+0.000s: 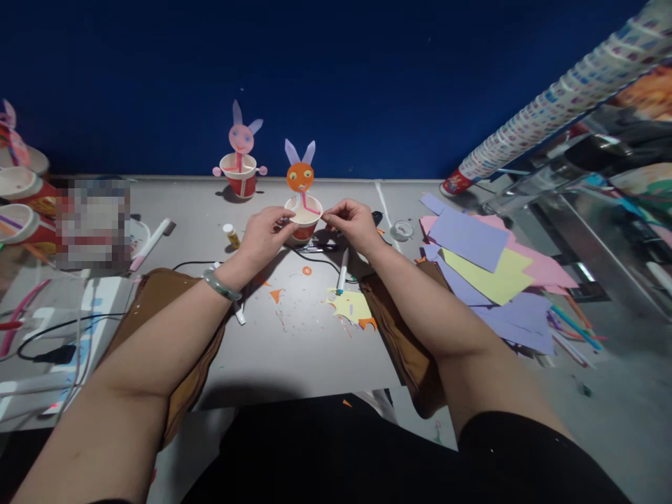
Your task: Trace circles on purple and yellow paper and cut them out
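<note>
A red and white paper cup (304,231) stands upright on the table between my hands. From it rises an orange round paper face (300,177) with two lilac paper ears (309,152) and yellowish eyes. Inside the cup, a pink straw (311,205) bends toward the right rim, beside a pale one. My left hand (267,234) is closed, thumb and fingers at the cup's left rim. At the right rim my right hand (354,220) pinches with thumb and forefinger; whether it also grips a straw end, I cannot tell.
A pink rabbit-faced cup (242,178) stands behind left. Around the hands lie a glue stick (231,236), a marker (343,271) and yellow paper scraps (353,306). Coloured paper sheets (467,238) and a tall cup stack (556,91) are right. A power strip (94,308) lies left.
</note>
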Demonstrator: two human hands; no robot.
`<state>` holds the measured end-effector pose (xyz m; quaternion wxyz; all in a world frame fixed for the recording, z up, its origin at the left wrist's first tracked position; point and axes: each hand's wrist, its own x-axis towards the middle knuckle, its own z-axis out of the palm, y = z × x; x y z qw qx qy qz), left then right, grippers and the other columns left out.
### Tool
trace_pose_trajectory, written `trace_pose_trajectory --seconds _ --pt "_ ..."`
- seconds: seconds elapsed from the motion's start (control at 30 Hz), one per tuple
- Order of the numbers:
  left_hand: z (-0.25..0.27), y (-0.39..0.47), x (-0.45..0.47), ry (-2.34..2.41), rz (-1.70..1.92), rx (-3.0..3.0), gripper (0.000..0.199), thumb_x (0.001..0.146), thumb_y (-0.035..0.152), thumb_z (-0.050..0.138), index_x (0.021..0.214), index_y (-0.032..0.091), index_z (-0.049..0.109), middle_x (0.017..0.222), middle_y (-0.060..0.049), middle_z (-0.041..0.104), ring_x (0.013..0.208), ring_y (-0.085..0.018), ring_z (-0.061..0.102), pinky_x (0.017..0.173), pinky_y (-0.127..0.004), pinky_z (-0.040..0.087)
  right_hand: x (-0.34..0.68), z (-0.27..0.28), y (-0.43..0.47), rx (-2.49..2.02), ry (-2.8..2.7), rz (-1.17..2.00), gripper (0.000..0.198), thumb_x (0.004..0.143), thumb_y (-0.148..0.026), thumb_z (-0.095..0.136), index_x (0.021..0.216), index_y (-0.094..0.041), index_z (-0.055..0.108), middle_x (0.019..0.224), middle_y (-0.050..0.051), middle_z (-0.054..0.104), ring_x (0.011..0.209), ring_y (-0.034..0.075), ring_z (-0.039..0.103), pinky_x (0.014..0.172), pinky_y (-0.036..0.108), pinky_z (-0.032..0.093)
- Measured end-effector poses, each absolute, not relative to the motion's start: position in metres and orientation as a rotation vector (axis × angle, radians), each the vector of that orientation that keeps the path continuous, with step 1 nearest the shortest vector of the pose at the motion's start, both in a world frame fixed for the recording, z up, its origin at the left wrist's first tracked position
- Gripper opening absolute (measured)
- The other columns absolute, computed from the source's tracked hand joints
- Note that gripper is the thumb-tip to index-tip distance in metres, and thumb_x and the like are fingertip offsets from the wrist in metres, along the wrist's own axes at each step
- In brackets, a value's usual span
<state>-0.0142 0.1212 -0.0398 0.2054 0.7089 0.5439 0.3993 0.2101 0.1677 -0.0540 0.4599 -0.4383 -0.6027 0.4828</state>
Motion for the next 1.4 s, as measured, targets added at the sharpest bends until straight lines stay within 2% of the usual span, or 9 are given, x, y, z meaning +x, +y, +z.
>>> trace_pose_trajectory --seconds 0.47,0.7,1.0,1.4 --pt "-0.041 0.121 -0.015 1.528 1.104 2.014 0.015 0.086 0.019 0.071 0.1 0.017 0.076 0.102 -0.006 0.079 0.081 -0.015 0.069 0.081 -0.029 0.058 0.209 -0.054 0.168 -1.079 -1.449 1.212 0.044 0.061 -0.052 0.092 0.071 -0.02 0.063 0.06 -0.002 0.066 0.056 0.012 0.059 0.057 0.027 0.05" --pt "-0.04 0.122 -0.017 1.576 1.096 2.006 0.016 0.087 0.021 0.071 0.101 0.017 0.076 0.103 -0.007 0.078 0.081 -0.015 0.069 0.081 -0.03 0.057 0.218 -0.046 0.168 -0.977 -1.471 1.263 0.035 0.063 -0.038 0.093 0.069 -0.018 0.065 0.081 0.003 0.076 0.061 0.011 0.062 0.062 0.028 0.054" --pt "-0.038 0.121 -0.017 1.555 1.066 2.009 0.015 0.087 0.023 0.069 0.099 0.019 0.076 0.102 -0.005 0.078 0.083 -0.017 0.068 0.082 -0.03 0.056 0.221 -0.045 0.166 -1.002 -1.543 1.29 0.022 0.072 -0.032 0.086 0.079 -0.017 0.071 0.089 0.005 0.078 0.068 0.012 0.065 0.071 0.031 0.058" --pt "-0.034 0.118 -0.015 1.548 1.033 1.999 0.016 0.085 0.022 0.069 0.098 0.018 0.077 0.1 -0.006 0.079 0.081 -0.016 0.068 0.081 -0.03 0.056 0.215 -0.051 0.167 -1.07 -1.527 1.223 0.032 0.066 -0.04 0.088 0.074 -0.019 0.066 0.062 -0.002 0.067 0.056 0.013 0.06 0.058 0.028 0.05"
